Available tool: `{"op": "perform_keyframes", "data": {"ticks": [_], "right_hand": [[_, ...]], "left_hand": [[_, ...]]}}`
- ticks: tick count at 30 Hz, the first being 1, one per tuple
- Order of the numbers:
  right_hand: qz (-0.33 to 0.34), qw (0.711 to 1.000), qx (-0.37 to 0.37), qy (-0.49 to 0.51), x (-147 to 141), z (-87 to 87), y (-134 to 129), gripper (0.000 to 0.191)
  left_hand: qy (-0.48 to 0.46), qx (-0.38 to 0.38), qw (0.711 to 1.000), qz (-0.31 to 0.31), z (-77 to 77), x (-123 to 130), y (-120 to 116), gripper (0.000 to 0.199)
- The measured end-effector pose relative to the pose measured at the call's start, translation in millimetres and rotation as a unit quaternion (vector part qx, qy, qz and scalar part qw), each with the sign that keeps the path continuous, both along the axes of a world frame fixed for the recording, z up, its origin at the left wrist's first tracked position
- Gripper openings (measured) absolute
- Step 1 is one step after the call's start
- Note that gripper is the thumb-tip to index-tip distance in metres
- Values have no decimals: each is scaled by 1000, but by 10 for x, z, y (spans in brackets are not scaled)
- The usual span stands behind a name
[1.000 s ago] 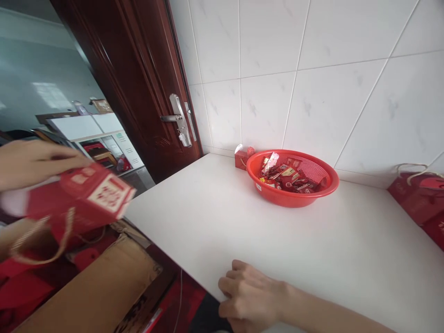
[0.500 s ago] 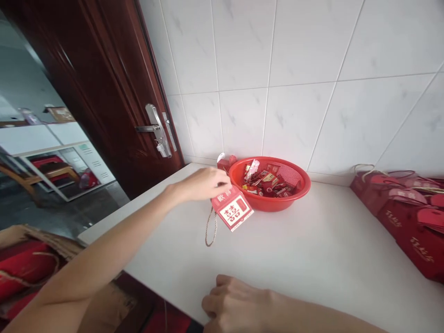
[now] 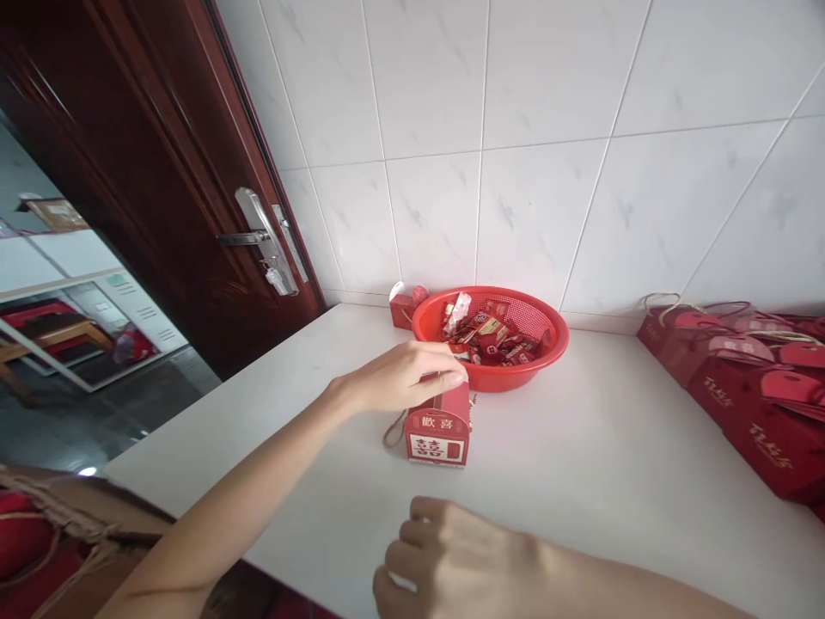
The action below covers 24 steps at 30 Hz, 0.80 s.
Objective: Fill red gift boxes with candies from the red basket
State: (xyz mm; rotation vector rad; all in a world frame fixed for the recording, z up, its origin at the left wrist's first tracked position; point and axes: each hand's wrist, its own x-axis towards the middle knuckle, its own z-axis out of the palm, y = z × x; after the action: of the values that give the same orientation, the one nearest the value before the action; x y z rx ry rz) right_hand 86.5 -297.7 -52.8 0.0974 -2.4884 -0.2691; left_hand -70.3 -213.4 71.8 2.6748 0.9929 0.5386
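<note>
A small red gift box [image 3: 436, 437] with gold-and-white character print stands upright on the white tabletop, a twisted cord handle looped at its left side. My left hand [image 3: 412, 376] is closed on the top of this box, with the thumb along the lid and the other fingers partly hidden behind it. Just behind the hand is a red plastic basket [image 3: 547, 354] holding several wrapped sweets [image 3: 496, 335]. Nearer to me, my right hand [image 3: 451, 559] is curled with its back up, low over the table; nothing shows in its fingers.
Another small red box [image 3: 403, 308] stands against the wall, left of the basket. Several red boxes with cord handles [image 3: 741, 395] are lined up at the right. A cardboard carton [image 3: 96, 533] with red items is at the lower left. A dark wooden door [image 3: 174, 172] adjoins the table.
The gift box was tilted in my left hand and now rests upright on the table, a little nearer to me. My right hand has stayed in nearly the same place. The view has shifted slightly.
</note>
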Motion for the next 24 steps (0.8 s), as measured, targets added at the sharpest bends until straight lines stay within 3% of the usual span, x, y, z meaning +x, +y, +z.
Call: {"op": "perform_keyframes", "data": {"ticks": [4,7,10,14,24], "right_hand": [[-41,997,-9,70,263,479,222,14],[-120,983,-77,117,436,673,485,18],[-196,959,-168,118,513,677,724,21],[-182,950,-252,37,470,551,866,21],[-186,943,-270,-54,420,551,807,38]], "left_hand": [[-7,3,998,65,-63,-154,73,30],[15,-27,997,74,-153,-209,90,28],[6,-57,996,62,-260,-205,104,26],[-13,-77,994,73,-351,-189,131,23],[-13,-48,990,135,-298,-441,67,20]]}}
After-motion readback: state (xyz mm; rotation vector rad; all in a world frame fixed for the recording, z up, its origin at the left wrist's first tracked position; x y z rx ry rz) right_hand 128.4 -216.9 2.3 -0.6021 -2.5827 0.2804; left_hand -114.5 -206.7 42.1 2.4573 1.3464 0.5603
